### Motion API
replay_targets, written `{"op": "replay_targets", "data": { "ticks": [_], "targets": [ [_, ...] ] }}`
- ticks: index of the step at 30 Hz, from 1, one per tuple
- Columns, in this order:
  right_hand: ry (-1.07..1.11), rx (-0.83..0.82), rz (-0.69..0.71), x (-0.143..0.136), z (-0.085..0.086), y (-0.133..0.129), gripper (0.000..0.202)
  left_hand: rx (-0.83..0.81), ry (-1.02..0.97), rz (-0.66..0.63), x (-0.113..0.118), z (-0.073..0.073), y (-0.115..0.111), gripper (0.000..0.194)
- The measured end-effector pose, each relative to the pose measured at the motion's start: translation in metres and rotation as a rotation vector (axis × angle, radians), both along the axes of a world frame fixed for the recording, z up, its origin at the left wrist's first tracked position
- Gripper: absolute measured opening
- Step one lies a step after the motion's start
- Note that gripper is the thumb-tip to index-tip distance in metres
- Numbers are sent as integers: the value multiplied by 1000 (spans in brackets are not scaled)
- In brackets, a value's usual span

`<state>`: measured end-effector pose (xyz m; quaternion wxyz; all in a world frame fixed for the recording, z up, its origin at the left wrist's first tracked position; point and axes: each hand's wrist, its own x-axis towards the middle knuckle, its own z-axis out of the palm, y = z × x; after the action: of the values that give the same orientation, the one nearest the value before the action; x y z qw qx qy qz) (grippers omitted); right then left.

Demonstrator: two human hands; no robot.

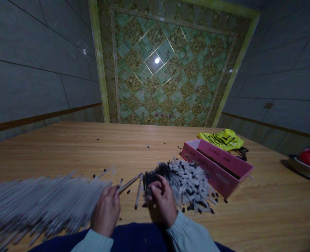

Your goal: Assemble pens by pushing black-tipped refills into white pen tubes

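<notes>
My left hand [107, 210] is closed round a thin, clear pen tube [130, 183] with a dark line inside, which points away to the right. To its left lies a wide heap of long, clear pen barrels [39, 204]. My right hand [163, 197] is pinched, thumb against forefinger, in front of a bunch of thin black sticks [160, 171] like pen refills; what it holds, if anything, is blurred. Just right of it is a pile of short whitish caps [191, 183], some with black ends. A loose pen tube [138, 192] lies between the hands.
A pink open box [218, 169] stands behind the cap pile, with a yellow bag [221, 139] with black lettering beyond it. At the far right is a metal basin [304, 169] with something red in it. Small black pieces [128, 191] are scattered on the wooden table [78, 150].
</notes>
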<state>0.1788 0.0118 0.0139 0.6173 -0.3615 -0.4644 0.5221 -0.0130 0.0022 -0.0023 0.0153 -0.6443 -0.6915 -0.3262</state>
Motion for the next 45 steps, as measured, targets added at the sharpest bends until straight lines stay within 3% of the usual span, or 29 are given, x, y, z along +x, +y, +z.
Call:
{"op": "replay_targets", "data": {
  "ticks": [3, 6, 20, 31, 35, 41, 45],
  "targets": [
    [10, -26, -3, -2, -1, 0, 45, 128, -254, -87, -2, 1, 2, 30],
    [10, -61, -54, -1, -1, 0, 47, 147, -368, -123, -2, 2, 2, 29],
    [33, -53, -32, 0, 2, 0, 45, 77, -540, -63, -4, 1, 1, 32],
    [-96, -38, -100, 5, -4, 4, 29, 109, -523, -104, -9, -6, 3, 31],
    [-111, -20, -92, 6, -8, 7, 27, 130, -564, -116, -6, -2, 3, 31],
    [-98, -47, -70, 6, -8, 5, 28, 73, -811, -90, 2, 8, -2, 37],
    [-69, -71, -2, 8, -7, 6, 28, 70, -807, -60, 0, 7, -2, 38]
  ]
}}
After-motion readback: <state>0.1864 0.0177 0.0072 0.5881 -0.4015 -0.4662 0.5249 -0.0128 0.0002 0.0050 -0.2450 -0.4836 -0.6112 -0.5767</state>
